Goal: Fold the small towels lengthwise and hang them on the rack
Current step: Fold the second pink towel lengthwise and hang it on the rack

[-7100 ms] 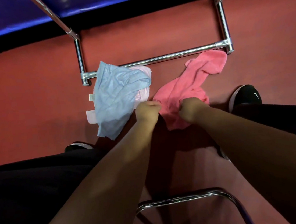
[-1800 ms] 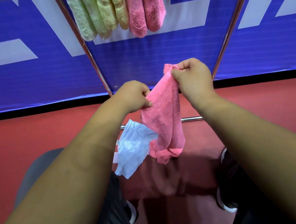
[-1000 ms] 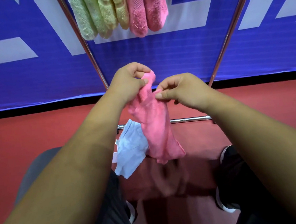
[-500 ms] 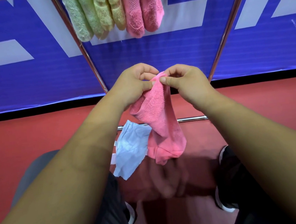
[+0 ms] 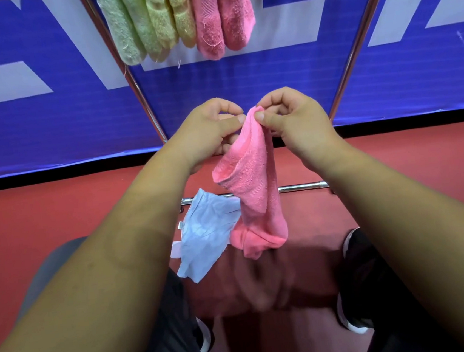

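Note:
A small pink towel (image 5: 255,190) hangs in front of me, bunched and twisted along its length. My left hand (image 5: 208,129) and my right hand (image 5: 290,115) pinch its top edge close together, thumbs and forefingers nearly touching. A light blue towel (image 5: 205,236) lies crumpled on the red floor over the rack's low crossbar (image 5: 298,187). On the chrome rack, green towels (image 5: 146,21) and pink towels (image 5: 222,13) hang folded at the top of the view.
The rack's two slanted chrome legs (image 5: 142,99) frame the hands, one on each side. A blue and white banner (image 5: 32,110) stands behind the rack. My black shoes (image 5: 353,249) stand on the red floor (image 5: 57,211) below.
The pink towel was picked up from the floor and raised in front of the rack. Over the last second my hands came together at its top edge, and the towel now hangs straighter.

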Demonstrator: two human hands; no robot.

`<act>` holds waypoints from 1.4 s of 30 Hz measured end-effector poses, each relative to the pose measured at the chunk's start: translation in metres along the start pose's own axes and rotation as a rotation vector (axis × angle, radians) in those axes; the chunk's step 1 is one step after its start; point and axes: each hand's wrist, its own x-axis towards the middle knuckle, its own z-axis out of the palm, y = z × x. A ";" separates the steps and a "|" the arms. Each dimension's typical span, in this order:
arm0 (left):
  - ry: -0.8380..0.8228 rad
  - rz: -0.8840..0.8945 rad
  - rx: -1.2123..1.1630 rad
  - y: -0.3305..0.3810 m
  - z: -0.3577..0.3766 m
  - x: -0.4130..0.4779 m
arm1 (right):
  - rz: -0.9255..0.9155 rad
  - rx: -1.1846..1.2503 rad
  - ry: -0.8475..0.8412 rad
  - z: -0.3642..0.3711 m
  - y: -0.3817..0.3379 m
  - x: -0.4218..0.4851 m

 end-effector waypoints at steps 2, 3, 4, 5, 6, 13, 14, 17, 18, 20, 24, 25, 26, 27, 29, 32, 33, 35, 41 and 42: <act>-0.056 -0.024 -0.064 0.001 0.001 -0.002 | -0.004 0.010 -0.012 0.000 -0.001 0.000; -0.071 -0.028 -0.078 0.002 0.002 -0.003 | -0.002 0.013 -0.020 0.000 -0.001 -0.001; -0.077 -0.026 -0.085 0.002 0.003 -0.003 | 0.000 0.013 -0.027 0.000 -0.001 -0.001; -0.077 -0.019 -0.092 0.003 0.003 -0.003 | 0.004 0.014 -0.031 -0.001 -0.001 0.000; -0.077 -0.011 -0.097 0.003 0.004 -0.004 | 0.008 0.019 -0.034 -0.001 -0.001 0.000; -0.135 0.053 -0.042 0.002 -0.002 -0.006 | 0.122 0.144 -0.174 -0.009 0.005 0.007; -0.137 0.074 0.000 0.002 -0.003 -0.005 | 0.146 0.148 -0.188 -0.010 0.008 0.008; -0.134 0.130 0.079 0.001 -0.006 -0.005 | 0.223 0.114 -0.224 -0.012 0.013 0.009; -0.131 0.147 0.099 0.001 -0.006 -0.005 | 0.239 0.070 -0.235 -0.013 0.014 0.009; -0.129 0.169 0.138 0.002 -0.007 -0.006 | 0.254 -0.046 -0.241 -0.015 0.014 0.007; -0.091 0.182 0.160 0.004 -0.008 -0.005 | 0.265 -0.152 -0.200 -0.017 0.011 0.003; -0.074 0.194 0.159 0.004 -0.009 -0.004 | 0.260 -0.158 -0.191 -0.016 0.010 0.001; -0.053 0.206 0.157 0.004 -0.008 -0.003 | 0.250 -0.156 -0.179 -0.015 0.008 0.000; -0.027 0.217 0.154 0.005 -0.007 -0.003 | 0.236 -0.137 -0.167 -0.013 0.006 -0.001; 0.038 0.233 0.143 0.006 -0.005 -0.002 | 0.214 -0.067 -0.136 -0.009 0.000 -0.002; 0.102 0.237 0.111 0.008 -0.002 0.000 | 0.177 -0.078 -0.072 -0.001 -0.005 -0.002; 0.112 0.237 0.103 0.009 -0.001 0.000 | 0.160 -0.115 -0.059 0.001 -0.006 -0.002; 0.121 0.242 0.086 0.010 0.000 -0.001 | 0.138 -0.182 -0.055 0.006 -0.007 -0.004; 0.154 0.259 0.075 0.015 -0.002 -0.003 | 0.154 -0.486 0.030 0.010 0.005 -0.001; 0.179 0.259 0.078 0.016 -0.004 -0.004 | 0.193 -0.522 0.050 0.010 0.007 0.000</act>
